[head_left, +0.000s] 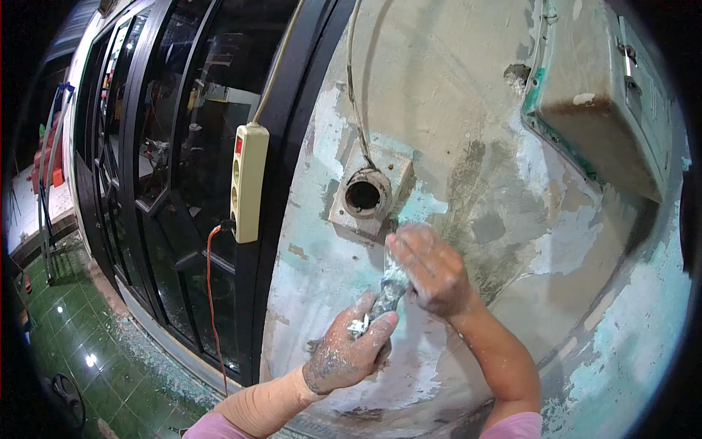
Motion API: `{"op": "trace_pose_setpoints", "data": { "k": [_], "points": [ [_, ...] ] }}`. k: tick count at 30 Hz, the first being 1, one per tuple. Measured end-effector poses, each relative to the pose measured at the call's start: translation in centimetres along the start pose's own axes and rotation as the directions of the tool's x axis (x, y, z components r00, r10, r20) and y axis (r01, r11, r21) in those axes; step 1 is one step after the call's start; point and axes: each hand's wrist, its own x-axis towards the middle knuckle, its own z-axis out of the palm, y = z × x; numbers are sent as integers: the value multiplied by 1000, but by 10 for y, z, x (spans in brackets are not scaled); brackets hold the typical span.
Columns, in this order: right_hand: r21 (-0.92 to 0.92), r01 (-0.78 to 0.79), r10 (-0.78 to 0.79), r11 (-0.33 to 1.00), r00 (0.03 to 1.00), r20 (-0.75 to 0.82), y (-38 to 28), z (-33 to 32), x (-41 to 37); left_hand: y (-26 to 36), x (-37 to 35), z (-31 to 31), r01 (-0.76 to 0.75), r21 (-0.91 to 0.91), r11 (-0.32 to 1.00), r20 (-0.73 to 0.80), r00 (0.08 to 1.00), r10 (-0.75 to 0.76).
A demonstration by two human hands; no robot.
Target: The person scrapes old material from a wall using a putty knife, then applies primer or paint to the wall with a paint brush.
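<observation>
A putty-smeared scraper [390,294] slants up in front of the patchy wall [344,271]. My left hand [352,344] is wrapped round its lower end, the handle. My right hand [430,269] is closed at the upper end, its fingers against the whitish blade; the finger edges are slightly blurred. Both hands are coated with pale residue. Just above them a round lamp socket [365,196] sits on a square block fixed to the wall, with a cable running up from it.
A power strip [249,183] with a red plug cord [211,293] hangs on the dark door frame [281,146] at the left. A worn metal box [585,110] juts out at the upper right. Green floor tiles [80,329] show at the lower left.
</observation>
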Motion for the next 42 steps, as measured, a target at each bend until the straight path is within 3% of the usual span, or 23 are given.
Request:
{"op": "trace_pose_setpoints", "data": {
  "k": [1, 3, 5, 6, 10, 13, 16, 18, 20, 23, 25, 26, 28, 30, 33, 35, 37, 38, 42],
  "points": [
    [-10, -15, 15, 1000, 1000, 3, -3, -2, 2, -3, -2, -2, -122, 118, 985, 17, 993, 121],
    [-58, -18, 18, 998, 1000, 3, -7, 1, -8, -12, -1, 0, -62, 21, 998, 40, 997, 61],
    [-122, 13, -15, 992, 1000, -16, -11, 11, -20, -11, 2, -3, 304, -368, 879, 119, 953, -280],
    [-105, 25, -29, 994, 999, -37, -8, 13, -19, 3, 2, -3, 325, -322, 889, 126, 946, -300],
    [-89, 32, -35, 996, 999, -32, -3, 7, -13, 13, 5, -2, 219, -210, 953, 85, 975, -206],
    [-120, 34, -37, 992, 999, -23, -7, 7, -16, -6, 5, 7, 214, -364, 907, 39, 976, -215],
    [-115, 46, -52, 992, 997, -49, -2, 7, -13, -13, 4, 11, -61, -64, 996, -51, 997, 58],
    [-108, 36, -41, 994, 998, -52, 0, 6, -10, -13, 3, 12, -27, -56, 998, -38, 999, 25],
    [-154, 41, -52, 987, 997, -64, 5, 11, -15, -8, 13, 4, 231, -248, 941, 61, 973, -223],
    [-187, 13, -31, 982, 995, -95, 21, 1, 6, -7, 38, 0, -152, 155, 976, 27, 988, 149],
    [-189, -14, -7, 982, 994, -112, 27, -10, 19, -4, 50, 0, -401, 466, 789, 33, 899, 437],
    [-174, -23, 7, 984, 996, -94, 25, -11, 17, 5, 45, 1, -161, 286, 945, 11, 986, 164],
    [-134, -2, -5, 991, 998, -55, 10, 2, -8, 0, 31, 3, 114, 80, 990, 31, 993, -117],
    [-180, 29, -36, 983, 999, -32, 4, 11, -15, -14, 22, 6, 70, 31, 997, 8, 997, -71],
    [-189, 6, -27, 982, 994, -108, 24, -2, 15, 20, 41, 4, 9, -177, 984, -23, 1000, -13],
    [-170, -4, -14, 985, 995, -103, 19, -4, 15, 24, 38, 2, 72, -224, 972, 15, 997, -70],
    [-131, 39, -49, 991, 996, -75, 11, 8, -6, 11, 22, 9, 24, -253, 967, -31, 999, -33],
    [-165, 34, -45, 986, 997, -63, 7, 10, -9, 15, 18, 10, 195, -383, 903, 4, 978, -209],
    [-180, 30, -50, 983, 992, -113, 19, -1, 13, 49, 28, 6, 216, -411, 886, 41, 975, -219]
  ]
}}
